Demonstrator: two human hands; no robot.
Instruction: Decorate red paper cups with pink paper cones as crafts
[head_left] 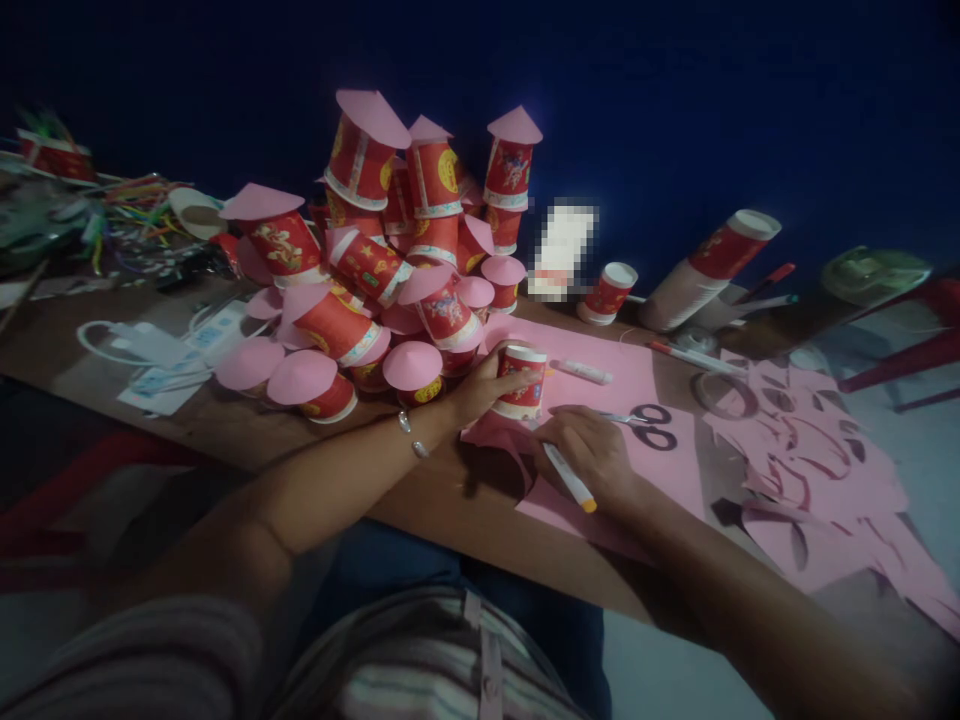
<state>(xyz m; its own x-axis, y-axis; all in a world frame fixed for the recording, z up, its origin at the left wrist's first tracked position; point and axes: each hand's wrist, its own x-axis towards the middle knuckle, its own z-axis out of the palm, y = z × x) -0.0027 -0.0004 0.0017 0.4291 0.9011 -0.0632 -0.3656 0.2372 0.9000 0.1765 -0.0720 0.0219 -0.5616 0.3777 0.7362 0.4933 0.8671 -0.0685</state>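
Red paper cup (pixel 527 402), clamped in the left hand's grip (pixel 487 388) over the tabletop (pixel 442 490); right hand's grip (pixel 589 445) is closed around a marker (pixel 568 478). From here, I cannot read the cup's print (pixel 535 394).

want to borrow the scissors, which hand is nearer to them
Right. The right hand, holding a marker, is close beside the scissors; the left hand is farther away, holding a red cup.

Capped cups (pixel 367 265) crowd held cup (pixel 531 366) (scissors (pixel 641 425) right)

The head camera looks forward, down onto the table (pixel 427 500).
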